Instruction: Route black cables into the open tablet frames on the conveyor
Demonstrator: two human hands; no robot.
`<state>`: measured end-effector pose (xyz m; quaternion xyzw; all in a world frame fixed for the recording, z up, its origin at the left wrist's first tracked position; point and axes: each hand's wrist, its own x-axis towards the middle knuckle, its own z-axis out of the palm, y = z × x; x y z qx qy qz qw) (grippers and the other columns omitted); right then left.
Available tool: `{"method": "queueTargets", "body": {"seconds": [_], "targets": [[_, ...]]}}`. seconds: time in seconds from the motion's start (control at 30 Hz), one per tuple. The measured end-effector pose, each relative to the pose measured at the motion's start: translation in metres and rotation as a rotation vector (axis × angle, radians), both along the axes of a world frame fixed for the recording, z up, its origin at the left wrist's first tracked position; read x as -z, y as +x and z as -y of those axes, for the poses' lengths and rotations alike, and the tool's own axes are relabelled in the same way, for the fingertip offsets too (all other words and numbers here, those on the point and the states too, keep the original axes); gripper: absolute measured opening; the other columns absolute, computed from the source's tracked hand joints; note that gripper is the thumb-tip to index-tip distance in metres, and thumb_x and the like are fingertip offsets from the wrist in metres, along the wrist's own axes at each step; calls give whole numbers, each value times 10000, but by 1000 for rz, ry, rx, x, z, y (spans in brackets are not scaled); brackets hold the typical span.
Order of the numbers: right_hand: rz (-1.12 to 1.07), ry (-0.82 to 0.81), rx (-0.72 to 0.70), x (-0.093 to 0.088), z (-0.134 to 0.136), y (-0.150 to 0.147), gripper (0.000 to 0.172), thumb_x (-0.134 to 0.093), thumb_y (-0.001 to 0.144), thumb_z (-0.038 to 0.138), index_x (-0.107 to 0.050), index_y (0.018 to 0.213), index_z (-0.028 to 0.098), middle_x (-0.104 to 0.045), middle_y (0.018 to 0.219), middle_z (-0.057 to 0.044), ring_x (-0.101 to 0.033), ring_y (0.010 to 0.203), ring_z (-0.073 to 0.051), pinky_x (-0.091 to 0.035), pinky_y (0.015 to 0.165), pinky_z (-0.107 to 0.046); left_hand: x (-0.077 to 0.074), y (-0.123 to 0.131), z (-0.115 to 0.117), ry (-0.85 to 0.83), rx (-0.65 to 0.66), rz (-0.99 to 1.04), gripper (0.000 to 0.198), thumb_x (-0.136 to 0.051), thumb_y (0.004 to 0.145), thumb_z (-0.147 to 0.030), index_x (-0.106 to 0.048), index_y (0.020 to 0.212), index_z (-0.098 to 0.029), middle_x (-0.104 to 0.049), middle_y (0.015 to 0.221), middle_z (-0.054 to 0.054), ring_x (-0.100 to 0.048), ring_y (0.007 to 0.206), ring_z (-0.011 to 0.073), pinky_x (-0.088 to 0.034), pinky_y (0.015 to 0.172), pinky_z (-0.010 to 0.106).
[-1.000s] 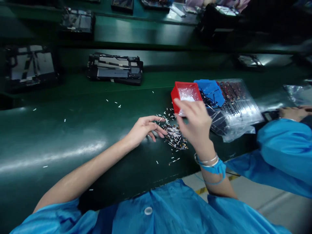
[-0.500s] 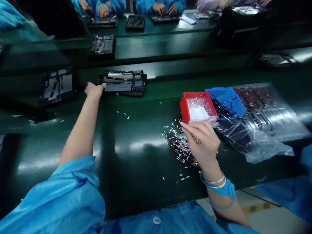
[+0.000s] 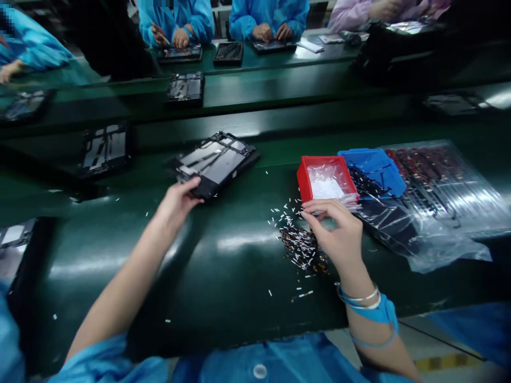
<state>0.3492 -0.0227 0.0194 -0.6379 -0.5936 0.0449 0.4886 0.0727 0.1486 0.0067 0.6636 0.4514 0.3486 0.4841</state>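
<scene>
My left hand (image 3: 181, 199) grips the near corner of an opened tablet (image 3: 217, 162), thumb on top and fingers below. The tablet lies at a slant, its silver battery packs and black frame facing up. My right hand (image 3: 337, 226) is closed in a pinch, thumb against fingertips, just in front of the red bin (image 3: 303, 183). Whatever sits between those fingertips is too small to make out. Beneath and left of that hand spreads a heap of tiny parts with white strips (image 3: 299, 247). Clear plastic and white material fill the red bin.
A blue bin (image 3: 393, 178) holds black cables beside a clear tray of parts (image 3: 431, 170) and a plastic bag (image 3: 431, 239). More opened tablets lie left (image 3: 106, 149), at the near-left edge (image 3: 16, 244) and on the raised ledge (image 3: 186, 88). Co-workers' hands (image 3: 263, 32) work opposite.
My left hand has drawn the tablet nearer and turned it from straight to slanted. My right hand stays pinched near the red bin. The view has shifted slightly.
</scene>
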Motion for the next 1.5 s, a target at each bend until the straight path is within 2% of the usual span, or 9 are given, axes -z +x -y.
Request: {"method": "queueTargets", "body": {"seconds": [0.13, 0.23, 0.33, 0.43, 0.53, 0.67, 0.77, 0.97, 1.5], "targets": [[-221, -77, 37, 4, -2, -10, 61, -681, 740, 227, -657, 691, 198, -679, 669, -6, -618, 601, -139, -502, 549, -278, 11, 4, 129, -328, -142, 159, 265, -599, 830, -390, -601, 892, -133, -703, 923, 92, -689, 872, 222, -602, 762, 383], [-368, -181, -66, 0, -4, -31, 82, -718, 696, 249, -661, 675, 194, -673, 653, -7, -636, 633, -145, -522, 569, -274, 9, 9, 197, -819, -154, 440, 263, -694, 769, -328, -646, 944, -138, -669, 1128, 128, -615, 1130, 270, -592, 791, 330], [-491, -387, -295, -6, -9, -58, 132, -763, 648, 263, -659, 676, 187, -676, 670, -9, -634, 632, -136, -514, 567, -265, 6, 7, 232, -1169, -35, 648, 333, -734, 748, -302, -677, 1043, -159, -592, 1290, 136, -499, 1280, 286, -577, 787, 298], [-585, -585, -492, -6, -21, -88, 175, -784, 606, 266, -643, 663, 178, -666, 662, -4, -617, 616, -122, -495, 562, -259, 3, -6, 243, -1287, 254, 655, 381, -737, 746, -290, -676, 1104, -178, -631, 1233, 138, -596, 1163, 270, -557, 763, 284], [-641, -672, -596, 1, -38, -116, 170, -771, 597, 241, -631, 664, 173, -663, 681, -1, -611, 639, -114, -492, 595, -264, -3, -29, 234, -908, 469, 459, 208, -620, 866, -298, -704, 1008, -173, -712, 1010, 104, -684, 909, 192, -530, 755, 268], [-629, -717, -625, 12, -56, -142, 132, -738, 625, 210, -621, 670, 171, -653, 687, 6, -603, 656, -106, -491, 636, -270, 0, -63, 204, 113, 83, -4, 133, -551, 893, -168, -674, 944, -168, -699, 931, 74, -654, 886, 168, -514, 821, 287], [-537, -708, -593, 15, -64, -149, 95, -714, 650, 166, -625, 681, 168, -643, 683, 13, -591, 659, -98, -478, 650, -264, 14, -78, 185, 518, -52, -340, 235, -551, 878, -151, -620, 1102, -135, -653, 1099, 138, -622, 1011, 225, -514, 876, 346], [-400, -669, -582, 17, -68, -149, 57, -683, 689, 148, -628, 695, 163, -627, 670, 15, -559, 636, -88, -436, 603, -249, 31, -78, 176, 658, 130, -682, 432, -482, 929, -300, -513, 1333, -153, -554, 1302, 181, -582, 1099, 310, -521, 800, 401], [-139, -771, -592, 11, -84, -142, 90, -675, 718, 211, -628, 670, 150, -605, 580, 2, -548, 551, -98, -420, 549, -254, 17, -68, 164, 752, 178, -779, 406, -468, 937, -329, -575, 1243, -85, -554, 1281, 217, -558, 1120, 336, -452, 809, 391]]}}
